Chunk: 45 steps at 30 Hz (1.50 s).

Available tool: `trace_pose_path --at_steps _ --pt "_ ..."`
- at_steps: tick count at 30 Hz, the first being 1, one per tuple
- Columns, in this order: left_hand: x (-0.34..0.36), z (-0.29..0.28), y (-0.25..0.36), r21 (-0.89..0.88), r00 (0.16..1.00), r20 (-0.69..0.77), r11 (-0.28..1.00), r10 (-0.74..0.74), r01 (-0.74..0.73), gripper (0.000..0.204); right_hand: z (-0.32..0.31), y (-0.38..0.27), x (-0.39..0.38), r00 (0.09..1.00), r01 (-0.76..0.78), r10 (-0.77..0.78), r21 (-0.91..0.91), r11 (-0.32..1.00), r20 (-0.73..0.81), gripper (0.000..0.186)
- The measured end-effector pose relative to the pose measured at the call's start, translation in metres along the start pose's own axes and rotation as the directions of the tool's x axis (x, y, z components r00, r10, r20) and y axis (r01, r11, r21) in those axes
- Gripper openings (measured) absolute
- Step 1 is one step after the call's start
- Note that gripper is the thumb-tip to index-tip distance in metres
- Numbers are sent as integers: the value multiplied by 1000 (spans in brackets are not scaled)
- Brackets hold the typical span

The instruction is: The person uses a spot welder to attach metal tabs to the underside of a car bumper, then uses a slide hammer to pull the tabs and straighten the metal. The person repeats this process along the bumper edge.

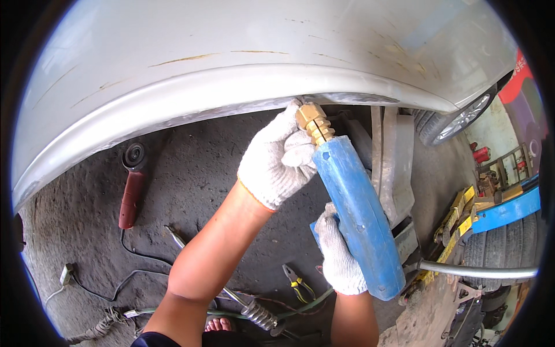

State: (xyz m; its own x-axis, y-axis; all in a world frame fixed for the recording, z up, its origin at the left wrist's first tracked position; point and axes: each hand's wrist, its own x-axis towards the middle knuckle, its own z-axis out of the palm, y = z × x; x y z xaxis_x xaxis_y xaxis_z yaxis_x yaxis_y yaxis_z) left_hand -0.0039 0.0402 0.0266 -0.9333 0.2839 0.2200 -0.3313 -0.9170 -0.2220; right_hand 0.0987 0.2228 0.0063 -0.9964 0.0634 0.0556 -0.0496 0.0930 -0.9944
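My left hand (272, 159), in a white knit glove, is closed at the brass tip (314, 122) of a blue tool (358, 214), pinching something small at the car's lower sill (191, 98); what it pinches is too small to make out. My right hand (338, 254), gloved too, grips the blue tool's handle beneath its body. The white car panel (243, 34) above carries yellowish scratches, and the sill's underside has a grey, scuffed strip.
A red angle grinder (130, 199), a power cord, yellow-black pliers (298, 283) and a slide hammer (260, 315) lie on the dark floor (81, 220). A car wheel (445, 121) is at upper right; a blue-and-yellow metal lift (509, 208), tyres (497, 248) and a bar are at right.
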Motion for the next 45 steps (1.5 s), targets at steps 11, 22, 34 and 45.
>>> trace_pose_path --at_steps 11,22,34,45 --pt "-38 -51 -5 289 836 -546 950 59 122 22 -38 26 -31 990 -124 127 -57 991 53 37" --pt "-76 -38 -14 732 907 -420 603 32 317 16 -40 35 -39 1000 10 -10 3 1000 15 35" --pt "-92 -14 -67 318 879 -464 905 -112 283 29 -48 -12 -30 977 -211 182 380 901 111 29" --pt "-109 -8 -87 770 893 -432 568 125 293 10 -72 -18 -42 927 -321 246 258 911 285 17"
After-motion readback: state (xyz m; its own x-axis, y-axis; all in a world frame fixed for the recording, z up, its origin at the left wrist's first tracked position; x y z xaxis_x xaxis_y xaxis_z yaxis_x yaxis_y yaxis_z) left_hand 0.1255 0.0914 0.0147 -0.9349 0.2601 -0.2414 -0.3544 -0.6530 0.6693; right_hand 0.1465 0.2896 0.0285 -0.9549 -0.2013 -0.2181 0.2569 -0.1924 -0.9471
